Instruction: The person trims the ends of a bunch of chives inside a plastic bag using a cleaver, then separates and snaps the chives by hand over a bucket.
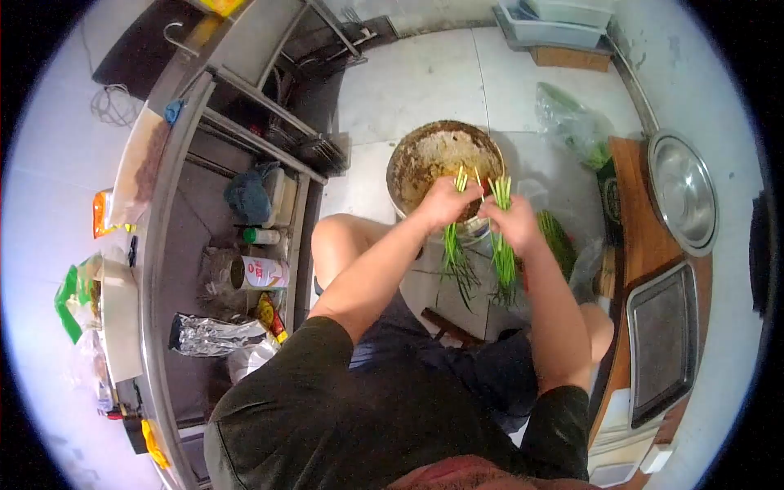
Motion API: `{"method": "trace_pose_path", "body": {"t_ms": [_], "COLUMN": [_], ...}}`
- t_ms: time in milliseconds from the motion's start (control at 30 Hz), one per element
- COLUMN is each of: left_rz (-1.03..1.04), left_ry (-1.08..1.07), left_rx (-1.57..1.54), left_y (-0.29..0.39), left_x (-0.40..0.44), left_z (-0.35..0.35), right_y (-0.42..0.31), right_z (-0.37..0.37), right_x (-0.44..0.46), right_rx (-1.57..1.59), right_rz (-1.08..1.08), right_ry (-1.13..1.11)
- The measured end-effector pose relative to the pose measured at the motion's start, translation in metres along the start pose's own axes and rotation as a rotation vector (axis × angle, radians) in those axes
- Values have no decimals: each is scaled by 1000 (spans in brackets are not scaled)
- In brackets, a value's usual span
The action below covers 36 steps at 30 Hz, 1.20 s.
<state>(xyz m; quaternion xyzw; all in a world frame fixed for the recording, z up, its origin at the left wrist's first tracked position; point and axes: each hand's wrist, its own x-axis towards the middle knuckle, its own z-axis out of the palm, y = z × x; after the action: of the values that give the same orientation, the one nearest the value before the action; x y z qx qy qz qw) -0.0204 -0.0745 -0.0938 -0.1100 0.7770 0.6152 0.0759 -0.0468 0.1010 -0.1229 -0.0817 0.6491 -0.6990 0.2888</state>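
Note:
My left hand (445, 202) is closed around a small bunch of garlic chives (457, 257), pale stem ends up and green leaves hanging down. Close beside it, my right hand (512, 222) grips a thicker bunch of garlic chives (504, 273). A thin stalk stands between the fingertips of both hands; which hand has it, I cannot tell. Just beyond the hands sits a large round basin (402, 155) on the floor, its inside coated with brown and whitish residue. The hands cover its near part. More long greens (558, 245) lie in plastic to the right, partly behind my right forearm.
A metal shelf unit (175, 163) runs along the left, holding a can (263, 273) and foil (216, 335). On the right, a wooden bench (633, 196) carries a steel bowl (684, 196) and a metal tray (665, 343). Plastic bags (567, 122) and tubs (555, 33) stand farther off.

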Motion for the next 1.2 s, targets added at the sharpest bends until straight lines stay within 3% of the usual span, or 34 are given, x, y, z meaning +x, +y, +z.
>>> {"method": "trace_pose_path", "body": {"t_ms": [67,433,800,833,967,1000,1100,1167,1200], "left_rz": [-86,26,8,-2,-162,-187,-48,-49,-147], "left_ry": [-27,28,427,365,440,370,386,244,253], "left_rx": [179,-91,-388,-274,194,306,430,307,341], "left_y": [18,-2,-1,-5,-19,11,-23,-32,-10], "left_x": [-11,8,36,37,35,16,22,22,10], "left_z": [-4,-6,-39,-46,-39,-30,-24,-25,-19], "right_y": [11,-5,-8,-7,4,-15,-6,-5,-4], "right_z": [0,0,-1,-1,-1,3,3,3,3], "right_x": [2,-6,-6,-5,0,-9,-3,-3,-2], "right_rx": [62,165,145,146,153,29,81,73,74], "right_rz": [-13,-4,12,20,-5,60,42,45,41], "right_ry": [2,-26,-28,-25,5,39,5,16,13]}}
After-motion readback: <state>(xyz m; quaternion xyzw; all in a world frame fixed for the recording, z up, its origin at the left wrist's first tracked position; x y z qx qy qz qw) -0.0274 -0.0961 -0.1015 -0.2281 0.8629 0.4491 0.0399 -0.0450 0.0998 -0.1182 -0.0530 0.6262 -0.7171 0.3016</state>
